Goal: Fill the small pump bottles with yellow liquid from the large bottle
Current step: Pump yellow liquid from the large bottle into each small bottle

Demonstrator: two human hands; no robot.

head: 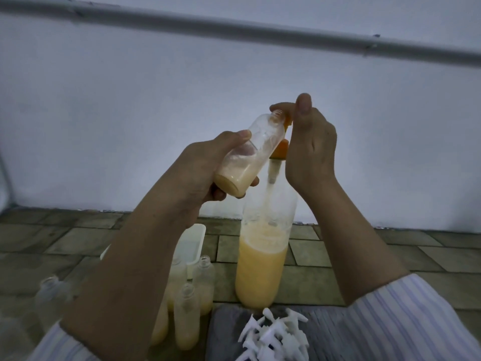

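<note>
**Small bottle held at the pump spout of the large bottle**

While the large bottle [263, 261] stands upright on the tiled floor [364, 256], roughly half filled with yellow liquid, a small bottle [250, 155] is held tilted beside its orange pump head [279, 149]. In the head view, the small bottle is gripped by the left hand [205, 173], whose fingers are wrapped round its lower half, the thumb lying across the clear wall. The open neck of this bottle is pointed up and to the right, just at the orange spout, and a shallow layer of yellow liquid is seen pooled at its base. The right hand [309, 149] is set over the pump head, the fingers curled loosely and a fingertip laid on top of the pump; whether the pump is pressed down cannot be told.

Lower left, partly hidden by the left forearm, several more small bottles [187, 319] are stood together on the floor without caps, some holding yellow liquid in their lower parts. Further left, blurred clear bottles [52, 290] are made out. A white plastic container [194, 243] is seen behind the group. In the foreground, a heap of white pump tops [276, 337] is piled on a grey cloth [229, 324]. Striped sleeves [406, 316] are seen pushed back from both forearms. A pale wall [130, 113] is seen behind, crossed by a grey pipe [234, 27].
</note>
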